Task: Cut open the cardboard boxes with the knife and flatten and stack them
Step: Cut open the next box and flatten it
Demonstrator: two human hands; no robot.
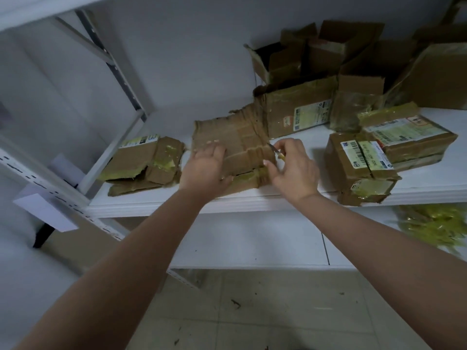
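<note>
A worn, partly flattened cardboard box [235,137] lies on the white shelf [252,200] in the middle. My left hand [206,168] lies flat on its top with fingers spread, pressing it down. My right hand [293,165] grips a small knife [275,150] with a yellow handle. The blade touches the box's right edge. To the left lies a flattened box [146,165] with yellow tape. Sealed taped boxes [358,162] with labels stand at the right.
A pile of opened and torn boxes [316,72] fills the shelf's back right, against the wall. Metal shelf uprights [113,72] run at the left. Yellow tape scraps [434,223] lie below the shelf at the right. Tiled floor shows underneath.
</note>
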